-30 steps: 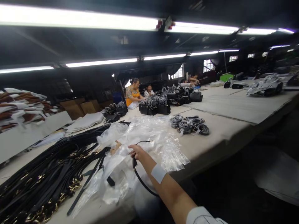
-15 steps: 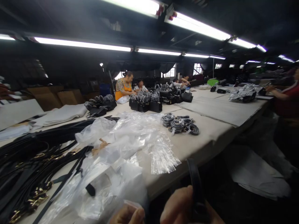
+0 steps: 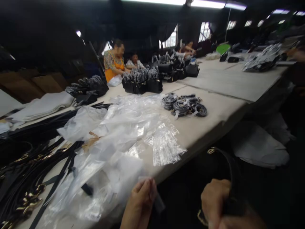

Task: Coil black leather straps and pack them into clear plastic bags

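My left hand (image 3: 142, 194) is closed at the table's front edge, its fingers pinched on a small clear plastic sleeve (image 3: 159, 203) that hangs below the fingertips. Off the edge to the right, my right hand (image 3: 215, 197) grips a black strap (image 3: 230, 162). The strap curves upward from the fist and ends in a gold clasp (image 3: 211, 150). More gold metal shows under that hand. Blur and dark hide the strap's lower part. Nearest to my left hand lies a fanned stack of clear plastic sleeves (image 3: 166, 143), beside a heap of crumpled plastic bags (image 3: 95, 178).
Coiled, wrapped straps (image 3: 182, 105) lie mid-table. Black straps with gold hardware (image 3: 28, 197) cover the left side. Black handbags (image 3: 140, 86) stand farther back, near a person in an orange apron (image 3: 111, 68). White sheeting (image 3: 259, 146) hangs or lies beyond the table edge.
The view has tilted down. Both hands have risen into fuller sight and moved apart, my right hand going rightward with the strap, whose gold clasp now shows.
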Action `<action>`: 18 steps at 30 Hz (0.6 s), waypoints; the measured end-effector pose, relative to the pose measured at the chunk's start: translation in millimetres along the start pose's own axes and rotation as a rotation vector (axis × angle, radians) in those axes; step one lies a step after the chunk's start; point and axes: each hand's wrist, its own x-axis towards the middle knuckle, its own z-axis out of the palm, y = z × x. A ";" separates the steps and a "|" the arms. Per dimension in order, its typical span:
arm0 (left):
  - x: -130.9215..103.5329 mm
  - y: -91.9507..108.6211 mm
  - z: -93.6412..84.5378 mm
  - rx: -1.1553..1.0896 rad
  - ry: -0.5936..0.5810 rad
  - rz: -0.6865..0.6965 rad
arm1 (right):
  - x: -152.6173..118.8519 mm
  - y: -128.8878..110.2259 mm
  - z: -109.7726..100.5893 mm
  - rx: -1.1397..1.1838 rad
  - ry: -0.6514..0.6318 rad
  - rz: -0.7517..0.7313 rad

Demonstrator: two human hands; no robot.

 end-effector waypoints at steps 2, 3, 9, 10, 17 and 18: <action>2.4 2.2 17.2 -0.073 -0.068 -0.042 | -9.5 8.3 -0.5 0.089 0.039 0.075; 5.2 0.8 23.4 -0.079 -0.106 -0.049 | -15.3 13.4 -0.1 0.104 0.112 0.118; 15.3 -23.2 29.8 0.086 -0.222 -0.057 | -35.1 51.7 23.0 -0.030 0.395 0.306; 14.8 -25.9 28.1 0.128 -0.233 -0.035 | -32.1 58.5 28.5 0.001 0.374 0.300; 9.8 -31.3 4.8 0.505 -0.261 0.131 | 5.0 90.9 55.7 0.030 0.179 0.253; 10.6 -33.3 0.0 0.534 -0.263 0.152 | 7.7 95.1 57.4 0.018 0.160 0.241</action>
